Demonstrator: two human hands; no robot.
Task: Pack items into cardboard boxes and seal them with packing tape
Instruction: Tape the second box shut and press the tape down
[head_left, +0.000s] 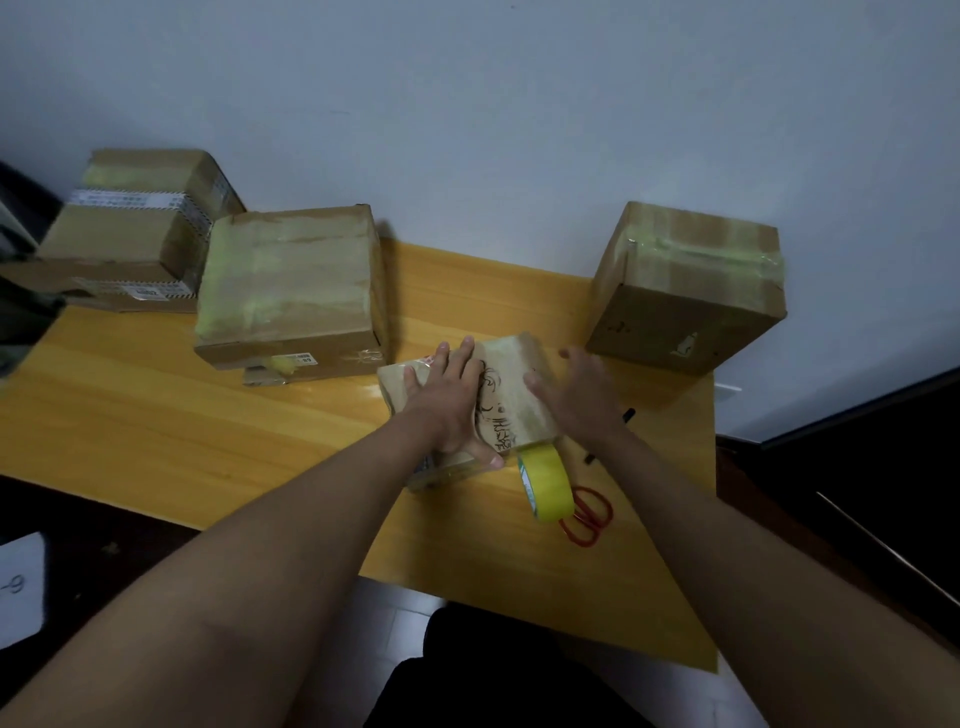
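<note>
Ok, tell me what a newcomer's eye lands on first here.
Two hands, left hand and right hand, press flat on a small box at the table's middle. A yellow tape roll stands just in front of it, red scissors beside. Taped boxes ring the back.

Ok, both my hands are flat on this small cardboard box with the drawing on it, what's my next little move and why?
Probably keep the left hand pressing the small cardboard box with the black drawing and reach the right hand back for the yellow roll of packing tape. It stands against the box's near end with red-handled scissors beside it.
</note>
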